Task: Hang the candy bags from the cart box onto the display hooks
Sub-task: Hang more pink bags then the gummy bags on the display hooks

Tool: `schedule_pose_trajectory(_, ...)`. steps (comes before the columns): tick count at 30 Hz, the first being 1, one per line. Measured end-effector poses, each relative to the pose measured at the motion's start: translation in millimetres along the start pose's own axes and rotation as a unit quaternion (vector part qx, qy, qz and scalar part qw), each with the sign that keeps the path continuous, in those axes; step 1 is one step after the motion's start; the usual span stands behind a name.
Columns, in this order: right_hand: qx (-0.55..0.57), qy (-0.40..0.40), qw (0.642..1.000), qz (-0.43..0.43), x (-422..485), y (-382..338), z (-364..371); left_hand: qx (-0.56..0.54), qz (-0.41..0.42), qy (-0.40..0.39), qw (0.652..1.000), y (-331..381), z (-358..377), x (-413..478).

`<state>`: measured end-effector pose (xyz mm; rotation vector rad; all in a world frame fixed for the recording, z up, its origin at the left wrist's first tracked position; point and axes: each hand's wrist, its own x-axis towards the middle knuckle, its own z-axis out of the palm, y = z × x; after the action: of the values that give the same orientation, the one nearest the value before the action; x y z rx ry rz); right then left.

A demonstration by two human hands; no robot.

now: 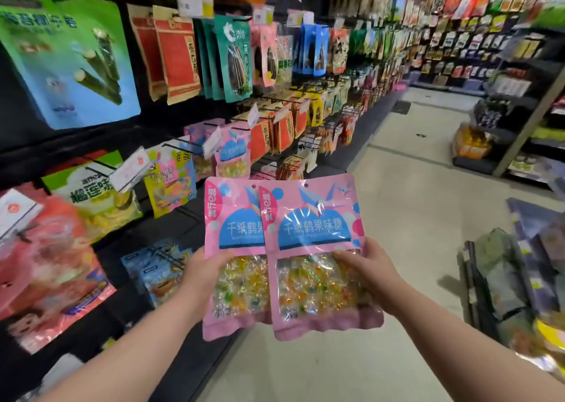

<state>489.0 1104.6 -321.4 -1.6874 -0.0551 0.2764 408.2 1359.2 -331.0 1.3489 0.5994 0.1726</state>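
Two pink candy bags with blue labels and clear windows stand upright in front of me, overlapping. My left hand (203,274) grips the left bag (234,236) at its left edge. My right hand (371,271) grips the right bag (315,248), thumb on its front; this bag lies over the left one. Each bag has a small hang hole at the top. Matching pink bags (232,153) hang on a display hook (235,127) of the black rack, above and behind the held bags. The cart box (519,279) with dark packets shows at the right edge.
The black wall rack (146,144) at left carries many snack bags on hooks with white price tags (131,169). An aisle of pale floor (397,205) runs ahead. More shelving (519,111) stands at the right.
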Motion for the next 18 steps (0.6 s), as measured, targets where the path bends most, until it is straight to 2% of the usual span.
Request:
schedule_pose_trajectory(11, -0.036, -0.113, 0.993, -0.003, 154, -23, -78, -0.017, 0.001, 0.128, 0.992, 2, 112, 61)
schedule_pose_trajectory(18, -0.046, -0.169, 0.984, -0.011, 221, -37, -96, -0.036, 0.0, 0.186, 0.982, 0, 145, 79)
